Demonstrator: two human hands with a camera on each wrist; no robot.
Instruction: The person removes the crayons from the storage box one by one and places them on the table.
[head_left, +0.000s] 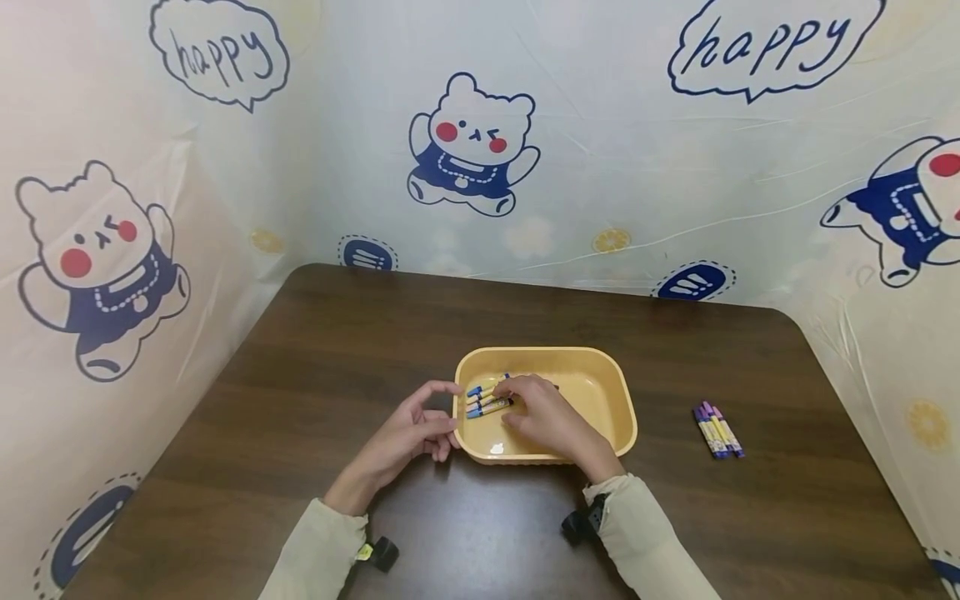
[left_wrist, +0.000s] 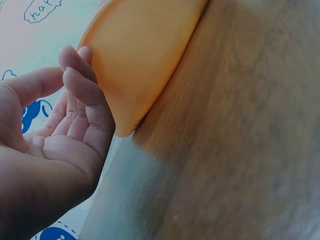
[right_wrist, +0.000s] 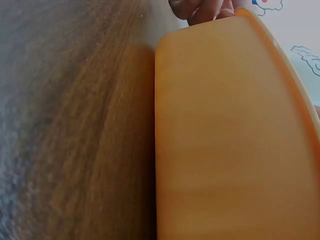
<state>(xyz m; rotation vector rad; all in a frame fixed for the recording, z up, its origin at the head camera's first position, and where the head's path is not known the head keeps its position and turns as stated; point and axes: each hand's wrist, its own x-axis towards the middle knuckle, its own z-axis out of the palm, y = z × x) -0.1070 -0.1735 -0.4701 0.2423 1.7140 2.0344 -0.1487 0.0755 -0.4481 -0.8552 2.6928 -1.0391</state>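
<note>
Nearest are two pale sleeves (head_left: 311, 550), each with a small black device (head_left: 385, 553) at the wrist. Past them, the left hand (head_left: 405, 433) grasps nothing, its fingers loosely bent, fingertips against or just beside the left end of a yellow tray (head_left: 600, 400). The right hand (head_left: 551, 417) reaches over the tray's near wall, fingers down by the crayons (head_left: 491, 407); whether it pinches one or only touches them I cannot tell, as the hand covers the spot and the right wrist view shows mainly the tray's outer wall.

These crayons lie inside the tray at its left end, several roughly side by side, with yellow wrappers. Light left fingertips on the end wall should be enough to stop the tray sliding; a hard push could shift it. The right fingers would do best to come straight down, thumb and index on opposite sides of one barrel near its middle, so that its neighbours do not roll. A wrist held clear of the near rim should avoid a knock.

Right of the tray, well apart, a few purple crayons (head_left: 720, 429) lie bunched on the dark table (head_left: 360, 333). Beyond its far edge hangs a pale backdrop (head_left: 600, 183) printed with bears
</note>
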